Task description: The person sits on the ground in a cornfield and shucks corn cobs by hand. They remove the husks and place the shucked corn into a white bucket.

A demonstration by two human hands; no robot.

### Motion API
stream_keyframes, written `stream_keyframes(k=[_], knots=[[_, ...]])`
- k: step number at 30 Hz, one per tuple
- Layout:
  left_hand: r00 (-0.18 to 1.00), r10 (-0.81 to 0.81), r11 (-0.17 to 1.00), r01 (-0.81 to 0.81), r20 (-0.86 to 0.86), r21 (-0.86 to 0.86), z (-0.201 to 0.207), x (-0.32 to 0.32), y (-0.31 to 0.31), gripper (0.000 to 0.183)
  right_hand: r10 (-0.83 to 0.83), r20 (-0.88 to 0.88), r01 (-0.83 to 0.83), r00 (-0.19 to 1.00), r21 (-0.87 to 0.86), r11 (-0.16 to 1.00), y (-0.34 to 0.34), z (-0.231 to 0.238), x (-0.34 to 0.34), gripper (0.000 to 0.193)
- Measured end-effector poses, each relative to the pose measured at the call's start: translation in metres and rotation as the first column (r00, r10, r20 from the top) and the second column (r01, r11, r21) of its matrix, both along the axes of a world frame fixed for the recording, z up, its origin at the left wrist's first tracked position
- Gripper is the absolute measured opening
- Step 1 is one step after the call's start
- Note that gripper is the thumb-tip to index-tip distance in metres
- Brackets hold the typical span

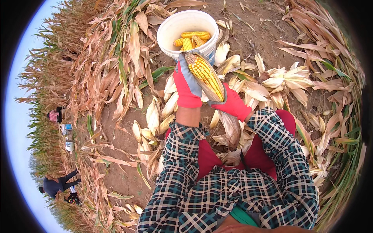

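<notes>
An ear of corn with yellow kernels showing is held tilted in front of me, its tip toward the bucket. Dry husk still wraps its sides and trails down from its base. My left hand, in a red and grey glove, is closed around the upper part of the ear. My right hand, gloved the same way, grips the base where the husk gathers. Just beyond them stands a white bucket with several bare yellow corn ears in it.
Pale loose husks lie on the brown soil to the right, and husk-covered ears lie at the left. Dry cut stalks are heaped on both sides. Far left, a person bends near another person and white buckets.
</notes>
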State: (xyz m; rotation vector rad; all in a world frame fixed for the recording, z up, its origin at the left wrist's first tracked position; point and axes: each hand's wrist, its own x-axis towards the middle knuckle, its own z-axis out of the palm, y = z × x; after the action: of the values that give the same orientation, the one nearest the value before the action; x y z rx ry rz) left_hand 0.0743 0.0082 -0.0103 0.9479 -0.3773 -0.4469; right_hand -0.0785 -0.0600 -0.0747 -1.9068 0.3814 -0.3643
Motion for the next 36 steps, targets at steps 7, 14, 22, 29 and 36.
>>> stream_keyframes(k=[7,14,22,29,36], knots=[[0.971,-0.226,0.96,0.207,-0.084,-0.187,-0.002,0.005,0.011,0.059,0.089,-0.071,-0.096,0.993,-0.094,0.991,-0.014,-0.013,-0.006,0.082],[0.821,-0.554,0.828,0.561,0.136,-0.012,0.032,-0.006,0.024,0.087,0.423,0.006,-0.421,0.906,0.089,0.902,-0.023,0.008,-0.01,0.084],[0.983,-0.183,0.983,0.183,0.027,0.025,0.024,-0.015,0.017,0.058,0.463,-0.004,-0.455,0.887,0.176,0.873,-0.021,0.024,-0.019,0.084],[0.985,0.055,0.998,-0.049,-0.163,0.043,0.021,-0.015,0.009,0.045,0.224,0.03,-0.223,0.974,-0.039,0.974,-0.012,-0.003,-0.009,0.073],[0.969,0.129,0.991,-0.121,-0.211,0.052,0.016,-0.01,0.013,0.044,0.215,0.089,-0.218,0.973,0.028,0.975,-0.005,-0.009,-0.001,0.075]])
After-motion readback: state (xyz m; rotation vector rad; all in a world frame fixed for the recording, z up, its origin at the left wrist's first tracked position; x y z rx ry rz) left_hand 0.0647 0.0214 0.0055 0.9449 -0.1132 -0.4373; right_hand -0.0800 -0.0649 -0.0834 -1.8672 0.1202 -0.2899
